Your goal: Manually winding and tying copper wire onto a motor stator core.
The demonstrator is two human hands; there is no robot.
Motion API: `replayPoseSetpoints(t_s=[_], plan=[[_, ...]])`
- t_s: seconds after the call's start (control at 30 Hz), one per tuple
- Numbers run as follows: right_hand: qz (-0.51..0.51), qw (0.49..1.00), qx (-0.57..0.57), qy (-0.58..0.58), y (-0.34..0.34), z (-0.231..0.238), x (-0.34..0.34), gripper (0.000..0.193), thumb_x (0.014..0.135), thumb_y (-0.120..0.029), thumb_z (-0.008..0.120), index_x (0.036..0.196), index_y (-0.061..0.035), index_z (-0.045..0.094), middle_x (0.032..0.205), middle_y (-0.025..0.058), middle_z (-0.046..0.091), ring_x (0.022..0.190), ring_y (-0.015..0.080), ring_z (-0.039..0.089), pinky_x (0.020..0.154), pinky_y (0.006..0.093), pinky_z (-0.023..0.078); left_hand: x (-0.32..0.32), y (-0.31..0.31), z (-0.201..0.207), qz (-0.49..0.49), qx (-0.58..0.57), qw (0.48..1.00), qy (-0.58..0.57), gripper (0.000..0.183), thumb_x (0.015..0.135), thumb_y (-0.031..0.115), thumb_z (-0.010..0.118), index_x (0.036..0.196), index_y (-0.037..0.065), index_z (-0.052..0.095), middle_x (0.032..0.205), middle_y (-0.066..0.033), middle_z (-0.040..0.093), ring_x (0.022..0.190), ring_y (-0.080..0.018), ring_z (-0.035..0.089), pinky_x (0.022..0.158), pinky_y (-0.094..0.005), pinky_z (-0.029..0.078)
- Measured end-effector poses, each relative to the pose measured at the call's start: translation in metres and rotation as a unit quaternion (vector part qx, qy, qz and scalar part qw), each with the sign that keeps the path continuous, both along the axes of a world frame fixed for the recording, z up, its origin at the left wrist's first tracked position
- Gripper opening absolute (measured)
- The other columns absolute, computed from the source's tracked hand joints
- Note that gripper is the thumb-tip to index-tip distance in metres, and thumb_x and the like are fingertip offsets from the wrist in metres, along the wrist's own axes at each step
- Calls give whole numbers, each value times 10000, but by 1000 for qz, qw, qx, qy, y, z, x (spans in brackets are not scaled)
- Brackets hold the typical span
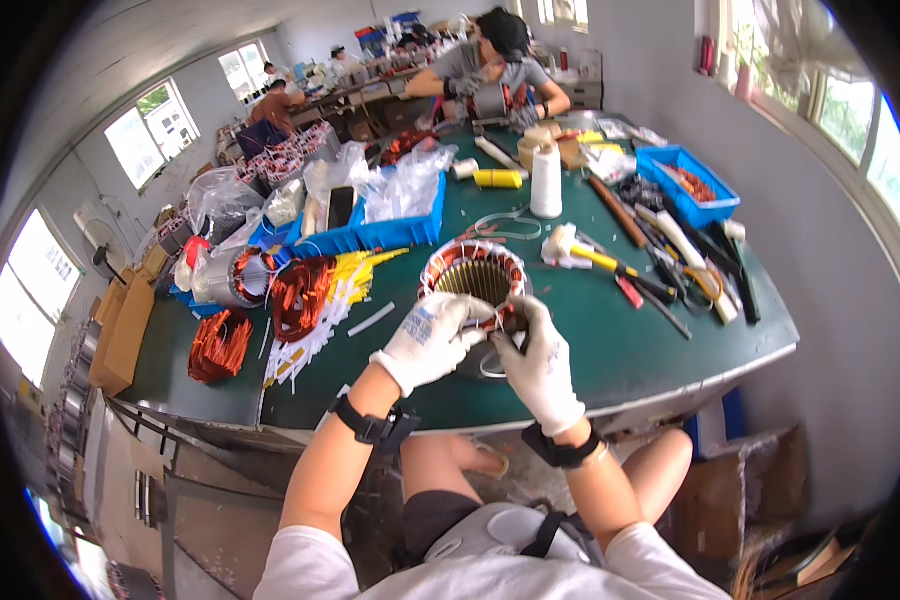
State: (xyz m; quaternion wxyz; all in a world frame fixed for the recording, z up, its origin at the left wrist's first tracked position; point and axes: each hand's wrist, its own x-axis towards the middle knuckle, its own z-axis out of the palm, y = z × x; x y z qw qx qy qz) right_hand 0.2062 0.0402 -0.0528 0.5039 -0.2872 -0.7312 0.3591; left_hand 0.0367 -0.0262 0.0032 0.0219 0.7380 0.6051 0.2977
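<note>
A motor stator (472, 282) stands upright near the table's front edge, with red-brown copper windings (510, 262) bound in white cord round its top. Both my hands wear white gloves. My left hand (435, 340) lies over the near left of the rim, its fingers curled on the winding. At the near right of the rim, my right hand (542, 360) has its thumb and fingers pinched together. What it pinches is too small to make out. A loop of white cord (488, 362) shows between the hands. My fingers hide the near part of the winding.
Left of the stator lie copper coils (302, 298) and yellow-and-white strips (342, 290). Blue bins (400, 232) stand behind them. A white thread cone (546, 182) is beyond the stator. Right are a hammer (595, 258), other tools and a blue tray (685, 185). A co-worker (495, 70) sits opposite.
</note>
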Motion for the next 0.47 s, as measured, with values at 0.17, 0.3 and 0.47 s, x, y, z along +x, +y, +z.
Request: replayPoseSetpoints(t_s=[0.17,0.3,0.47], plan=[[175,971,-133,-91,-8,6,50,219,877,-80,653,1077,3,678,855,98,635,748,202,613,705,310,495,-5,1,-7,-21,30,999,-2,227,808,118,701,1031,90,667,1028,-84,709,976,-293,657,892,-408,490],[329,925,-182,57,-4,15,49,142,954,-166,604,1045,-86,678,787,29,579,645,153,507,625,283,445,-1,8,-14,-34,107,994,14,178,797,128,711,965,97,666,951,-64,715,883,-303,668,827,-419,502],[549,571,-481,377,35,29,6,134,990,-243,585,1041,-119,589,584,-28,352,476,66,270,448,230,255,-2,10,-25,-10,168,985,19,224,766,193,758,965,125,684,938,-65,724,856,-308,670,747,-417,486]])
